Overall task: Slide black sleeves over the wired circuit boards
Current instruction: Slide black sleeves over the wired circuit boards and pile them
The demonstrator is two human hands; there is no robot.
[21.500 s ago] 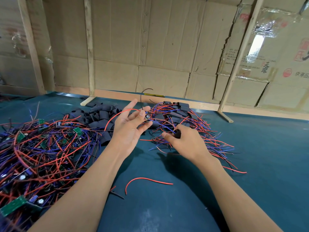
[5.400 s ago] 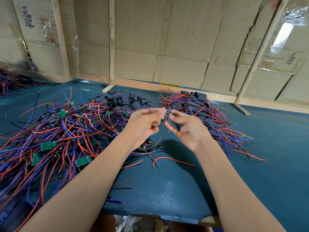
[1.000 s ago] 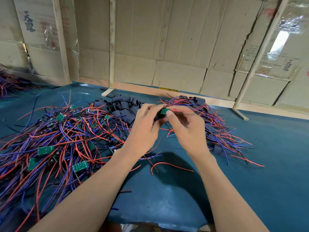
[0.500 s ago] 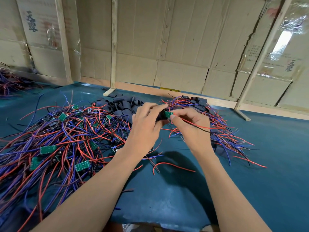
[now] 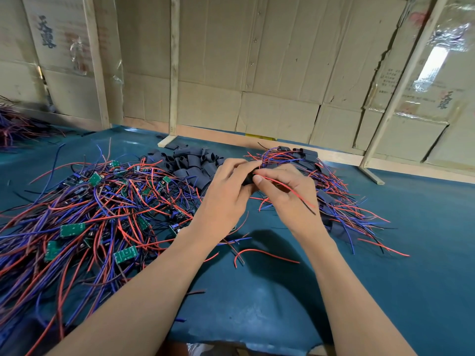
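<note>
On the teal counter (image 5: 385,265), between the unsleeved heap of wired circuit boards (image 5: 84,214) and the sleeved pile (image 5: 321,191), both hands work mid-slide — left hand (image 5: 228,191) pinching a black sleeve (image 5: 248,179), right hand (image 5: 288,194) pinching its red wire (image 5: 280,185) — next, pull the board fully inside.

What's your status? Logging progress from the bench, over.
Left hand grips black sleeve. Right hand pinches the wires at its mouth. Board not visible, likely inside. Nothing blocking.
</note>
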